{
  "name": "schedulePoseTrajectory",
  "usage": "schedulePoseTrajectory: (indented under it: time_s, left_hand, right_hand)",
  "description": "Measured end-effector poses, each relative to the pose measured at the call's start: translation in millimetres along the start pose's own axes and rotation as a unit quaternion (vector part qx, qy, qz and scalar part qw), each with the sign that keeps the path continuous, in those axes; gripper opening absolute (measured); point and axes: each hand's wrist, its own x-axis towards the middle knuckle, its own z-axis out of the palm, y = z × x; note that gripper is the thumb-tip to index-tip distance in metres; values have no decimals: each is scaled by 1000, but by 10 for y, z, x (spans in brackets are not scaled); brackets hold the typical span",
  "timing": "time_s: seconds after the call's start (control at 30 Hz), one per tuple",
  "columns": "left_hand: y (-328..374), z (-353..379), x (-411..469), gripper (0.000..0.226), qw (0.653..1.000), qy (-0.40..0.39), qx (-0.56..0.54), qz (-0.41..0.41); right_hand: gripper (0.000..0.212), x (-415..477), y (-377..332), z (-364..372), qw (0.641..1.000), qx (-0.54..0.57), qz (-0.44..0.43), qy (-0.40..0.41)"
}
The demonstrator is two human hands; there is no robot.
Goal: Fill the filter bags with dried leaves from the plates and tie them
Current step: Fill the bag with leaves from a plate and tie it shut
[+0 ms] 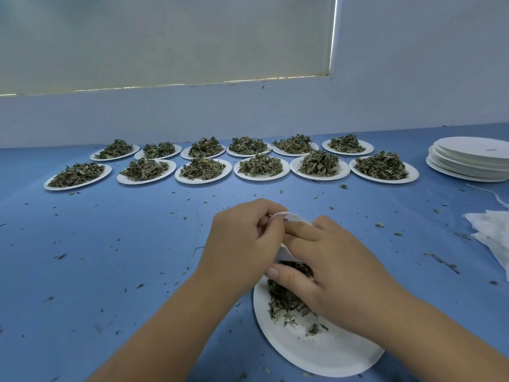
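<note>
Task early: twelve heaped plates (261,176) wait at back of surface (110,271); no tied bag in view. Stack of empty plates (468,161) at right suggests some already emptied. Your left hand (242,244) holds filter bag (296,216) in pinching grip over near plate (316,351). Your right hand (338,271) clasps dried leaves (289,304) at bag's mouth. Tying not yet begun.
</note>
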Motion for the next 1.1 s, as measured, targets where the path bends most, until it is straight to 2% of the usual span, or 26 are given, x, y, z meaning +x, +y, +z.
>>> schedulePoseTrajectory:
  time_s: [0.07,0.13,0.23,0.27,0.33,0.43,0.5,0.67,0.87,1.0,1.1]
  left_hand:
    - [-32,-23,12,19,1000,11,13,12]
    - [-73,-51,34,15,999,23,22,13]
    - [-114,-103,64,16,999,37,32,5]
    - [-116,-117,70,16,999,39,34,10]
    - [-113,-136,74,15,998,45,42,27]
    - [-99,-131,71,14,996,46,62,51]
    - [-87,-125,65,17,994,45,80,67]
    - [-93,-111,58,16,991,41,99,81]
    - [-92,-108,59,16,989,38,114,89]
    - [-98,-106,55,16,989,35,118,85]
    - [-101,-105,56,16,989,34,121,84]
  right_hand:
    - [44,-39,37,-49,997,75,10,21]
    - [34,-86,88,-123,982,161,58,84]
    - [18,-112,200,-268,969,182,103,131]
    - [19,-115,235,-315,973,170,114,110]
    - [28,-126,301,-358,982,139,125,19]
    - [49,-160,346,-305,985,78,102,-112]
    - [63,-170,324,-247,985,39,77,-152]
    - [72,-189,253,-97,985,-28,24,-169]
    - [52,-189,279,-119,985,-27,26,-167]
    - [52,-204,238,-100,985,-22,26,-170]
    - [44,-208,196,-66,983,-27,29,-179]
